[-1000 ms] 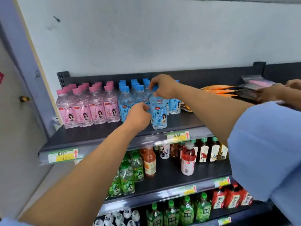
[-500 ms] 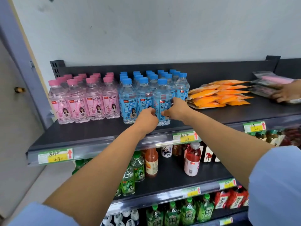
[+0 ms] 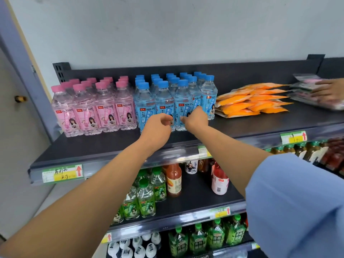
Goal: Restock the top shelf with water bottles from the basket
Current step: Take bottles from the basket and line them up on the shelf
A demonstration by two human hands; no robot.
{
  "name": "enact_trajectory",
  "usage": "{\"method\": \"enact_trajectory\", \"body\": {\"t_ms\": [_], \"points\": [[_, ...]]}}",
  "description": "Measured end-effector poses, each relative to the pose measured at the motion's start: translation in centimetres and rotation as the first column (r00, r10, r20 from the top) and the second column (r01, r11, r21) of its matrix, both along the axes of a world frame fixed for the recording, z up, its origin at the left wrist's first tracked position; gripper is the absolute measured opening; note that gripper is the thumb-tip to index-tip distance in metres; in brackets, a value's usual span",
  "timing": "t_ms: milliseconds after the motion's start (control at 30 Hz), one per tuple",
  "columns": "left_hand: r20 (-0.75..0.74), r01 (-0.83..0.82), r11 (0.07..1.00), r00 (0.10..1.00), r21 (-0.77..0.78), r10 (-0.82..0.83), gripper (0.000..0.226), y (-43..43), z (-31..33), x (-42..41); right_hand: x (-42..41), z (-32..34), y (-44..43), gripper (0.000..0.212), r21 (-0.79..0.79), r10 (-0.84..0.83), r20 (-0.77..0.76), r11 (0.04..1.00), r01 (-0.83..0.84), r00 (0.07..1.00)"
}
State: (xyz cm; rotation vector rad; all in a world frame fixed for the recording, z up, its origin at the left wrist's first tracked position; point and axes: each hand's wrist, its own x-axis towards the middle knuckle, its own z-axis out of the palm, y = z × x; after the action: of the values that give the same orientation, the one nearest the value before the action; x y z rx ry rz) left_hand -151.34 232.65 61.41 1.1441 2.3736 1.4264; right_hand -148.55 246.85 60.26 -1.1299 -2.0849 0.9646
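The blue bottles [image 3: 164,101] stand in rows on the top shelf [image 3: 104,146], between pink bottles [image 3: 84,112] and orange packets [image 3: 247,102]. The left hand [image 3: 158,128] and right hand [image 3: 195,120] hover side by side before the front row, fingers loosely curled, gripping nothing.

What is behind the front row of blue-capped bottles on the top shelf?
More blue-capped bottles, several rows deep, reaching back toward the dark back panel. Only their caps and shoulders show; the front row hides their labels and bases.
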Motion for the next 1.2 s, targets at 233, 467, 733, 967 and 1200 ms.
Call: {"method": "enact_trajectory", "body": {"t_ms": [233, 467, 733, 967, 1200], "points": [[-0.104, 0.068, 0.990, 0.993, 0.120, -0.056, 0.030, -1.4, -0.1, 3.1, 3.3, -0.1, -1.1, 0.026, 0.132, 0.052, -0.072, 0.990, -0.042, 0.996], [-0.023, 0.207, 0.964, 0.977, -0.169, -0.214, 0.022, -4.0, -6.4, 8.6, 11.7, -2.8, -6.0, 0.014, 0.123, 0.312, -0.217, 0.949, -0.291, 0.925], [0.218, 0.298, 0.836, 0.951, -0.460, -0.220, 0.021, -8.3, -18.7, 12.8, 17.5, -17.1, -9.7, 0.009, -0.375, 0.662, 0.219, 0.735, -0.565, 0.716], [0.394, 0.173, 0.853, 0.918, -0.492, 0.041, 0.024, -12.0, -28.6, 14.1, 17.0, -32.2, -13.0, 0.021, -0.496, 0.720, 0.453, 0.693, -0.522, 0.526], [0.456, 0.082, 0.867, 0.873, -0.492, 0.176, 0.030, -15.0, -37.0, 14.9, 16.5, -49.2, -19.1, 0.010, -0.581, 0.752, 0.558, 0.656, -0.481, 0.351]]}}
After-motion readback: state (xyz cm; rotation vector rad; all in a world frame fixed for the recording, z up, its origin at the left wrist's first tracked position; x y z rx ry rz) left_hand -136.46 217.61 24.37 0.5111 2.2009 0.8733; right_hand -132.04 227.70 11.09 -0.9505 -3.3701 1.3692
